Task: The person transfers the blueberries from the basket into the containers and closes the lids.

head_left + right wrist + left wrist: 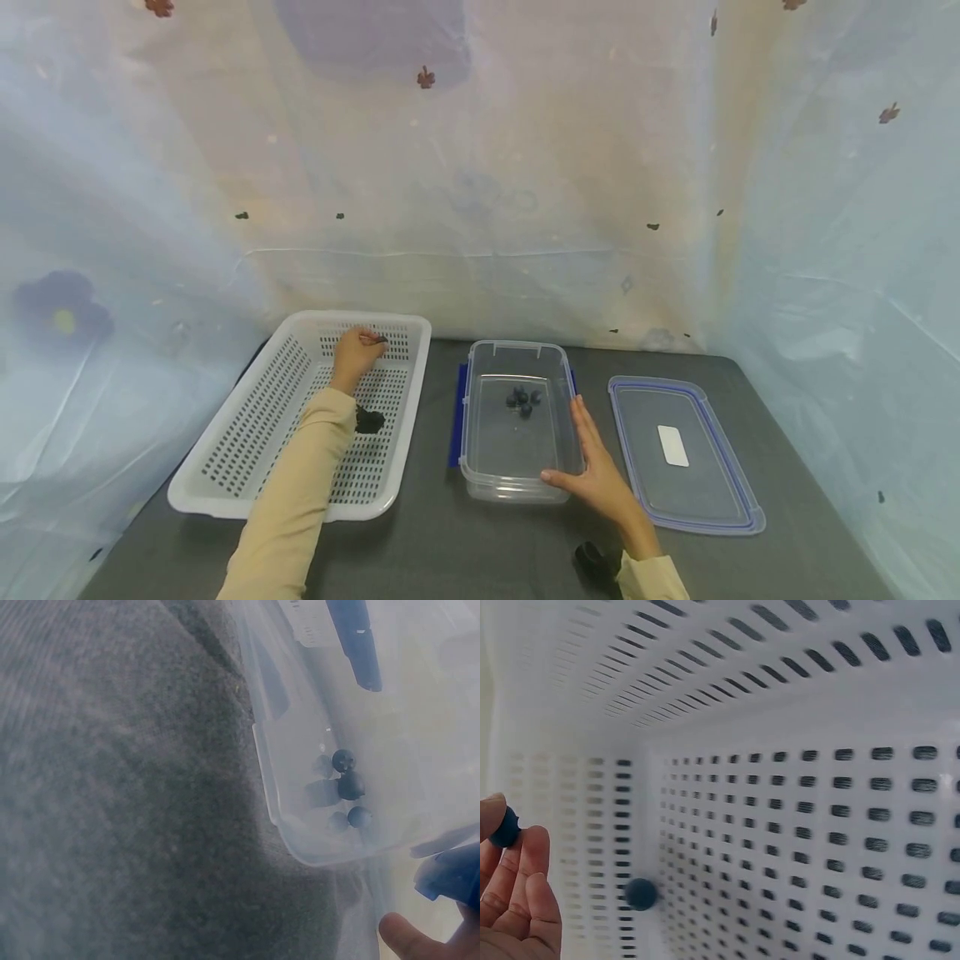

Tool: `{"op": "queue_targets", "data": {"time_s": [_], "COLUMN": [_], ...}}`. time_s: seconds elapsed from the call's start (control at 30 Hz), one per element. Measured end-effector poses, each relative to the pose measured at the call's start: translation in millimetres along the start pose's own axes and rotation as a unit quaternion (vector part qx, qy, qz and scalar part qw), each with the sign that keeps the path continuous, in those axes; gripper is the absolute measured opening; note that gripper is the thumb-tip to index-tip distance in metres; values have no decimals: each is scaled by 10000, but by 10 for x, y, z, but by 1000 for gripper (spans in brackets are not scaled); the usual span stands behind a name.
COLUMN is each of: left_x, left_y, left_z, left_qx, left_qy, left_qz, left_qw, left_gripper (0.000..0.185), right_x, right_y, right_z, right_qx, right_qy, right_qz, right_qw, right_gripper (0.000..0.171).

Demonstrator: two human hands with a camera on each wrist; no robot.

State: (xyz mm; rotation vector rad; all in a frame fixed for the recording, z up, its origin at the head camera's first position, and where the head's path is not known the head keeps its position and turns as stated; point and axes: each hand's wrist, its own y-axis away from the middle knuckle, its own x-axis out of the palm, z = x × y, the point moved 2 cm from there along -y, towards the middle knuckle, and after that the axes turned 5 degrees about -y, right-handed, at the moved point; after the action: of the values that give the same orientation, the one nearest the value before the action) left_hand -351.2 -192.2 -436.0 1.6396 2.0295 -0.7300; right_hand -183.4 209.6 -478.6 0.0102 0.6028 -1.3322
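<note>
Inside the white perforated basket point(187, 493), my left hand point(354, 358) pinches a blueberry point(506, 829) between thumb and fingertips. A second blueberry point(640, 894) lies at the end of the basket, apart from the hand. To the right stands an uncovered clear plastic food container point(487, 467) with several blueberries point(522, 400) on its bottom. My right hand point(600, 479) rests against the container's right side, fingers extended along the rim and thumb near the front corner. In the right wrist view only part of this hand point(420, 941) shows, by a blue latch point(450, 877).
The container's clear lid point(720, 492), with a blue seal and a white label point(672, 446), lies flat to the right. Another blue latch point(457, 417) sticks out on the container's left. A patterned plastic sheet point(480, 208) hangs behind the dark grey table point(427, 550).
</note>
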Motion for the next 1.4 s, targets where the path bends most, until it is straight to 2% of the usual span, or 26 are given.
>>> {"op": "queue_targets", "data": {"time_s": [0.33, 0.77, 0.97, 1.13, 1.4], "left_x": [-131, -213, -241, -236, -198], "left_y": [69, 148, 221, 289, 373], "left_z": [-258, -491, -633, -787, -1009], "left_qx": [384, 652, 837, 1030, 1163], "left_qy": [28, 825, 1312, 1820, 2178], "left_qz": [208, 359, 460, 550, 686], "left_qw": [9990, 9938, 9867, 9763, 9666], "left_gripper": [31, 32, 35, 39, 37], "right_x": [-13, -15, -8, -3, 1], "right_y": [-3, 8, 15, 11, 5], "right_z": [-39, -40, -24, -2, 42], "right_qx": [13, 0, -73, -47, -50], "right_qy": [30, 80, 40, 41, 13], "right_qz": [-47, -57, -35, -19, 26], "right_qw": [10000, 10000, 10000, 10000, 10000], "right_gripper": [114, 114, 114, 114, 113]}}
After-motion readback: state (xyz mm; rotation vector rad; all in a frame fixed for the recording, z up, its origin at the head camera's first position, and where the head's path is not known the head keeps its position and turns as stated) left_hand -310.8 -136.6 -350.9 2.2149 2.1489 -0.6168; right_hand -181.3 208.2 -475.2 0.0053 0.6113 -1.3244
